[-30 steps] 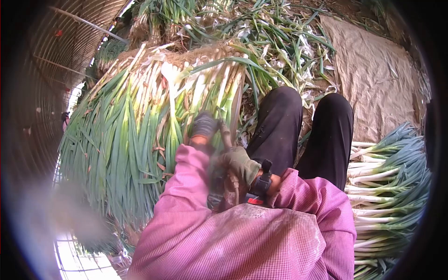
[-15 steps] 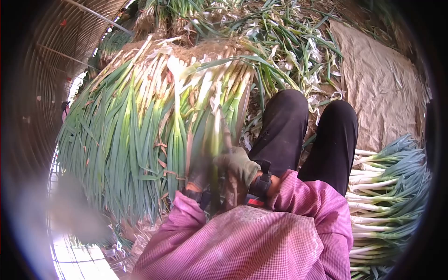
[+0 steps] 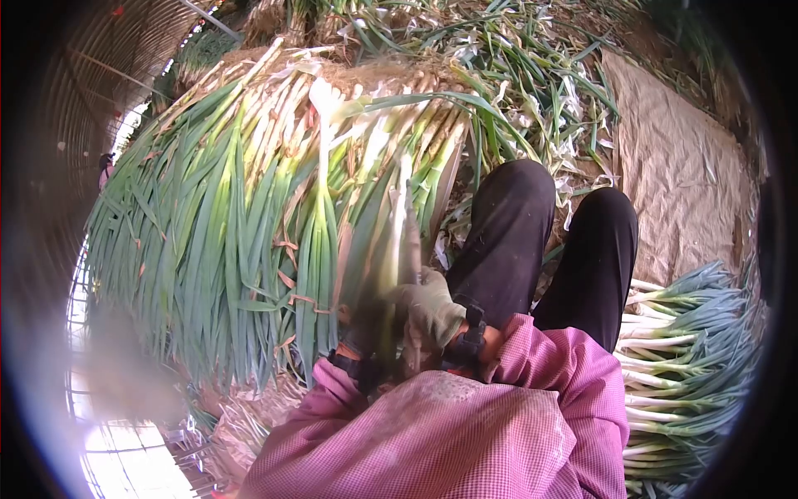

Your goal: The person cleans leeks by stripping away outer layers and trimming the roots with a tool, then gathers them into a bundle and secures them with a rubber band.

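My right hand [image 3: 434,308], in a pale dirty glove, is closed with its fingers at the stalk of a green onion [image 3: 397,220]. This onion stands upright in front of my lap, white end up. Alongside the stalk a brownish strip [image 3: 413,241] runs down into the same hand. My left hand [image 3: 362,330] is low beside the onion's leaves, dark and smeared, its fingers not distinct. Past both hands lies a big heap of untrimmed green onions [image 3: 208,216], roots away from me and leaves hanging toward me.
Clean white-stalked green onions [image 3: 665,366] lie in a row on my right. Torn leaves and peelings [image 3: 540,91] litter the ground beyond my knees [image 3: 532,224]. A brown sheet [image 3: 677,158] covers the ground at upper right. At far left, a person [image 3: 106,169] appears near the ribbed wall.
My hands stay low around the same onion, the right one slightly further right. More bare white shows on the upper stalk. The view has shifted a little.
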`<control>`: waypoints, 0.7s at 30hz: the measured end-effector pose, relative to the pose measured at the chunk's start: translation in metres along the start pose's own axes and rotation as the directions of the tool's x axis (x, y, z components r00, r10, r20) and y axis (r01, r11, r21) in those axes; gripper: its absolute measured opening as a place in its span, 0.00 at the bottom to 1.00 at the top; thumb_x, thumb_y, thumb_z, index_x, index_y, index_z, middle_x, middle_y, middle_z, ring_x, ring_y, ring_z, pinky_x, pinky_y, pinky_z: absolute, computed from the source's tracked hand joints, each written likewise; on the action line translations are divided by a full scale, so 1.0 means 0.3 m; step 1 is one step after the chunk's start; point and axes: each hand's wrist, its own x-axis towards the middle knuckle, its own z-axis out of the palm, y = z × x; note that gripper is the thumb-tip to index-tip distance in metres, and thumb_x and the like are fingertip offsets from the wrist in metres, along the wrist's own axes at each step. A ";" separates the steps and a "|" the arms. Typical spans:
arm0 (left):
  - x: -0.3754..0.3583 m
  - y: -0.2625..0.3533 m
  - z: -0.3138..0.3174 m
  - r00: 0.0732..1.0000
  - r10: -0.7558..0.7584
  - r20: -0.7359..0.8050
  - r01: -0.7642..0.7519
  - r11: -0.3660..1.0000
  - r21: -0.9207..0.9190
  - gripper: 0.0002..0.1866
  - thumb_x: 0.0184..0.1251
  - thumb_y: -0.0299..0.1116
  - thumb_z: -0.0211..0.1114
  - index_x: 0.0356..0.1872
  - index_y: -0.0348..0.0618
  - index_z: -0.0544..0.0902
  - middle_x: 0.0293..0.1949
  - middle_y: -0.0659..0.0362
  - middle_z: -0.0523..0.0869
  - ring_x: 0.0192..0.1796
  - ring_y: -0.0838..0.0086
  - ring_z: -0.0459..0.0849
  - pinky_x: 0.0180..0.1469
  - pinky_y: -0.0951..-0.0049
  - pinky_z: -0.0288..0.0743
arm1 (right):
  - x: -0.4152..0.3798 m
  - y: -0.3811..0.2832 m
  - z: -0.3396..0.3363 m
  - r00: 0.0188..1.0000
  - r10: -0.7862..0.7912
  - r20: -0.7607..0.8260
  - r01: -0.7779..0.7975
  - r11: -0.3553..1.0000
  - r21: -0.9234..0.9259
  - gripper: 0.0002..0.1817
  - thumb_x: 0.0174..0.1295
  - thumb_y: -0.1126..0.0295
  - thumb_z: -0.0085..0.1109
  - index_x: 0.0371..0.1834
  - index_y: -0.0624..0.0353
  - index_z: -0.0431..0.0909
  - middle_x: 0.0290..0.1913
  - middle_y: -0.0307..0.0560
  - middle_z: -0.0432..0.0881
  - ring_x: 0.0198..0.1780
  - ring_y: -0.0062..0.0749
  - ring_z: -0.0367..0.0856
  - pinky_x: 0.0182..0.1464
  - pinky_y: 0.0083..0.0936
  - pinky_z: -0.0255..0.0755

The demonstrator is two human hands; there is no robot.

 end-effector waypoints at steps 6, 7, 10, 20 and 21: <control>0.210 0.074 -0.137 0.983 -0.175 -0.054 0.137 0.898 -0.419 0.18 0.75 0.39 0.52 0.55 0.36 0.78 0.53 0.56 0.82 0.54 0.71 0.80 0.56 0.70 0.74 | -0.017 -0.003 0.010 0.999 0.041 0.033 -0.036 0.990 -0.134 0.16 0.50 0.83 0.65 0.44 0.64 0.77 0.32 0.42 0.81 0.30 0.29 0.79 0.35 0.25 0.75; 0.243 0.083 -0.159 0.978 -0.206 -0.029 0.171 0.873 -0.456 0.19 0.75 0.38 0.52 0.57 0.36 0.78 0.55 0.55 0.81 0.55 0.71 0.79 0.58 0.70 0.73 | -0.016 0.001 0.012 1.000 0.025 0.020 -0.023 0.998 -0.066 0.16 0.50 0.83 0.65 0.44 0.64 0.77 0.32 0.42 0.81 0.30 0.30 0.80 0.35 0.26 0.75; 0.326 0.111 -0.211 0.984 -0.180 -0.017 0.161 0.915 -0.371 0.19 0.73 0.35 0.52 0.58 0.36 0.75 0.53 0.51 0.80 0.53 0.67 0.79 0.55 0.67 0.72 | -0.022 0.007 0.013 1.000 0.006 -0.004 -0.006 0.996 0.092 0.16 0.51 0.81 0.65 0.44 0.64 0.76 0.33 0.43 0.81 0.31 0.30 0.79 0.35 0.26 0.75; 0.157 0.055 -0.054 0.974 -0.204 0.096 0.224 0.826 -0.518 0.21 0.65 0.35 0.59 0.57 0.38 0.73 0.37 0.48 0.83 0.38 0.59 0.84 0.41 0.64 0.78 | 0.040 -0.025 -0.025 0.998 0.052 0.022 -0.054 0.994 0.092 0.16 0.53 0.76 0.64 0.46 0.64 0.74 0.30 0.44 0.78 0.29 0.30 0.77 0.31 0.28 0.71; 0.092 0.046 -0.024 0.968 -0.206 0.143 0.250 0.845 -0.472 0.20 0.64 0.36 0.60 0.56 0.39 0.74 0.36 0.49 0.84 0.38 0.59 0.84 0.41 0.64 0.78 | 0.053 -0.021 -0.028 0.998 0.055 0.025 -0.056 0.995 0.079 0.17 0.54 0.76 0.65 0.46 0.64 0.74 0.30 0.44 0.78 0.28 0.30 0.77 0.31 0.28 0.71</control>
